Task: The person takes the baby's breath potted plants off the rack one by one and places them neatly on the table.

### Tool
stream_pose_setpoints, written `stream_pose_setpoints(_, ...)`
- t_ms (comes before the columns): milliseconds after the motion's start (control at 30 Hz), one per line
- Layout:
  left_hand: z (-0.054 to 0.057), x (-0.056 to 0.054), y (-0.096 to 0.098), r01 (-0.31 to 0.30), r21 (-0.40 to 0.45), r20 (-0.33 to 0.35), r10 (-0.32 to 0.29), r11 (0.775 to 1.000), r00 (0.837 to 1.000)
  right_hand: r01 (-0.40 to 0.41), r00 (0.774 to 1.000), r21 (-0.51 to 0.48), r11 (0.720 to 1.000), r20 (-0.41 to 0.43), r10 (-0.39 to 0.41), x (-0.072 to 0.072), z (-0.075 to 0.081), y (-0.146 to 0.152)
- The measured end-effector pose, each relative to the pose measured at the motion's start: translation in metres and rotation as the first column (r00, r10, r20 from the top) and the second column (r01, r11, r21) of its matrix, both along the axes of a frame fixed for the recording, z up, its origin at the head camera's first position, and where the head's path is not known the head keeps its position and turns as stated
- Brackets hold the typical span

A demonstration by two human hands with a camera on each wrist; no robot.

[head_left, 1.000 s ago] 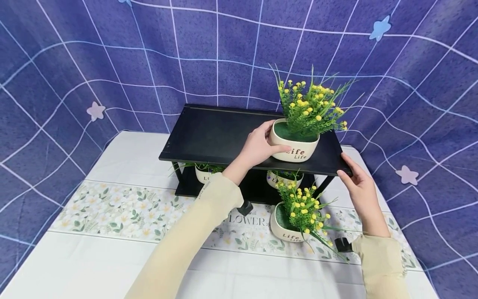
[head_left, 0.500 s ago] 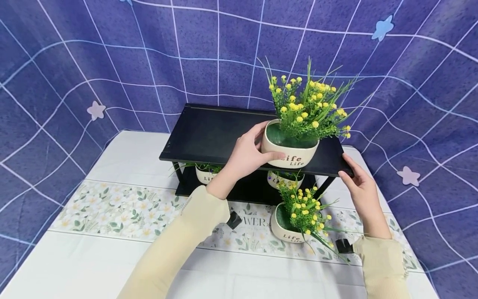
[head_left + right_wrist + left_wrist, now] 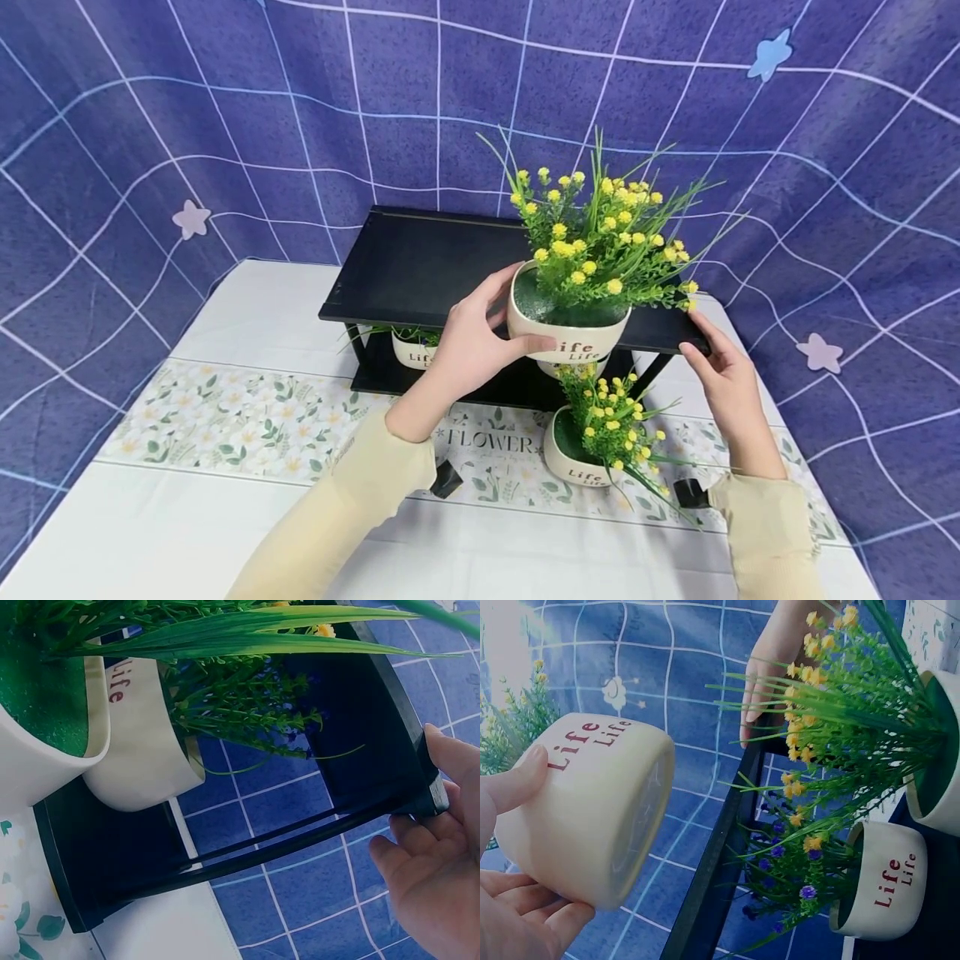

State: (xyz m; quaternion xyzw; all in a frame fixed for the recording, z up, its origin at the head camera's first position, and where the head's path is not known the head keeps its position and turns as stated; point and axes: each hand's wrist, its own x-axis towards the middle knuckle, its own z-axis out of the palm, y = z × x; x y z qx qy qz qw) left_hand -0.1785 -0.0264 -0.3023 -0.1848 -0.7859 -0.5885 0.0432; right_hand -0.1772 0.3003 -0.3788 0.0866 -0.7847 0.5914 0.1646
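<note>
We cannot tell home from studio: starry blue fabric (image 3: pixel 255 142) lines three sides of the flower-printed counter (image 3: pixel 240 429).

Just right of centre in the head view, the left hand (image 3: pixel 480 346) grips a cream oval planter (image 3: pixel 596 335), thumb across the front beside the dark red lettering "Life Life". The planter is roughly upright, clear of the shelf, and overlaps its front edge. Yellow flowers (image 3: pixel 581 250) and long grassy blades fan out from its green filling, up toward the upper right. In the left wrist view its pale base shows at left of centre.

The black two-tier shelf (image 3: pixel 427 267) stands mid-frame, top board level. The right hand (image 3: pixel 726 383) pinches its front corner, right of centre.
</note>
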Motion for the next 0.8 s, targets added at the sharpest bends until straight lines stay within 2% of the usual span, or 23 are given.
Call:
stream_pose_setpoints(300, -0.014, 0.015, -0.01, 0.01, -0.016, 0.0, -0.01, 1.0, 1.0, 0.003, 1.0, 0.01, 1.0, -0.005, -0.003, 0.001, 0.001, 0.0)
stream_pose_setpoints(367, -0.019, 0.017, -0.011, 0.009, -0.016, 0.001, -0.009, 1.0, 1.0, 0.012, 1.0, 0.035, 0.999, -0.002, -0.012, 0.001, 0.002, 0.0)
stream_pose_setpoints(467, -0.025, 0.02, -0.013, 0.01, -0.012, 0.007, -0.01, 1.0, 1.0, -0.01, 1.0, -0.01, 1.0, 0.006, 0.01, 0.001, 0.002, -0.001)
stream_pose_setpoints(800, -0.038, 0.029, -0.02, 0.012, -0.01, 0.022, -0.012, 1.0, 1.0, 0.011, 1.0, -0.006, 1.0, 0.005, -0.011, 0.002, 0.001, -0.001)
